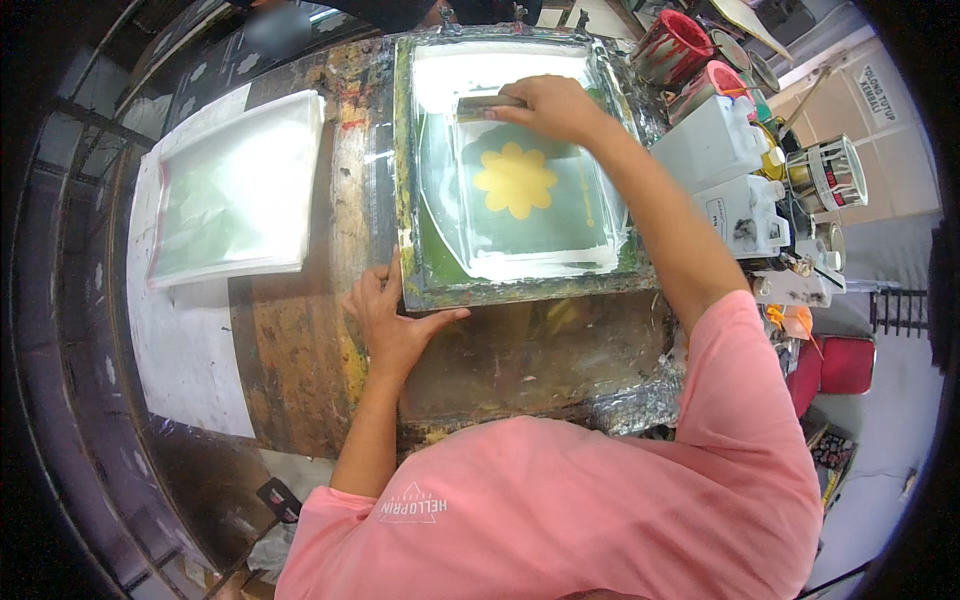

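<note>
A screen-printing frame (520,294) lies on the worn table, with a yellow flower shape (514,180) showing in its green mesh. White ink (470,64) covers the mesh's far end and smears around the flower. My right hand (555,108) is closed on a squeegee (490,104) that rests on the mesh beyond the flower. At the frame's near left corner is my left hand (388,322), thumb stretched along the near edge and fingers spread up the left side. It appears to touch the corner without wrapping around it. My right palm hides part of the squeegee.
To the left, a stack of pale sheets (240,185) sits on white paper (205,370). Along the right edge crowd white jerrycans (710,140), a red-stained bucket (672,48) and other cans. Clamps (520,14) stand behind the frame. A red chair (846,364) is farther right.
</note>
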Motion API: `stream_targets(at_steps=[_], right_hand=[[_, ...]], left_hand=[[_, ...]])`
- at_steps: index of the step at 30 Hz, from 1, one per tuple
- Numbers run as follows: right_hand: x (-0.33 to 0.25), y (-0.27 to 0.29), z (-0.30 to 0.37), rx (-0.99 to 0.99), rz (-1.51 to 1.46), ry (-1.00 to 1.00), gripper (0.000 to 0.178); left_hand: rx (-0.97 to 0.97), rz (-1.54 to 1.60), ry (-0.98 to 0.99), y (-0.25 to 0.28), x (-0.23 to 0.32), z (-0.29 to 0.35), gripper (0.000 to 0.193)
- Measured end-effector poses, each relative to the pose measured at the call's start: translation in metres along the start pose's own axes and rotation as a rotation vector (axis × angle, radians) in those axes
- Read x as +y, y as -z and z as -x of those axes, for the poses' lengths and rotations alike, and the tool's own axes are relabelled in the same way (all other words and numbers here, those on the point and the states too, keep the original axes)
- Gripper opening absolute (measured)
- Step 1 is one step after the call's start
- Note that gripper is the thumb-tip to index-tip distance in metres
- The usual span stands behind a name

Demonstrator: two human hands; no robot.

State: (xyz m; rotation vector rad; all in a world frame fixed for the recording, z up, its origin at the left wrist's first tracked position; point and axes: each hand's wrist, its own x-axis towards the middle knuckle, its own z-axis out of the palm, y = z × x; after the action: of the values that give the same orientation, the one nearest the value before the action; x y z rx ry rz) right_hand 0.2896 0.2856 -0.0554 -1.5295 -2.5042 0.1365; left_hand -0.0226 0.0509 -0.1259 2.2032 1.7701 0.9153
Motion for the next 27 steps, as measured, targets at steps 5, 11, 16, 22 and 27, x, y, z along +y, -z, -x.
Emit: stream_targets(at_steps=[5,11,16,22,27], right_hand=[[0.011,0.013,-0.023,-0.013,-0.02,-0.02,0.059],[0.005,-0.031,0.003,0.185,0.084,0.02,0.047],[-0.054,-0.016,0.083,0.174,0.101,0.031,0.044],[-0.131,0.021,0.178,0.019,0.073,-0.063,0.042],[-0.149,0.051,0.195,0.15,0.025,-0.006,0.038]], left_hand=[[0.052,0.103,-0.027,-0.004,-0.001,0.001,0.126],[0.044,0.089,-0.048,-0.002,-0.001,0.003,0.121],[0.089,0.057,-0.059,-0.004,0.001,0.005,0.119],[0.113,0.048,-0.079,-0.008,-0.004,0.008,0.115],[0.165,0.298,0.013,0.003,0.018,-0.002,0.103]])
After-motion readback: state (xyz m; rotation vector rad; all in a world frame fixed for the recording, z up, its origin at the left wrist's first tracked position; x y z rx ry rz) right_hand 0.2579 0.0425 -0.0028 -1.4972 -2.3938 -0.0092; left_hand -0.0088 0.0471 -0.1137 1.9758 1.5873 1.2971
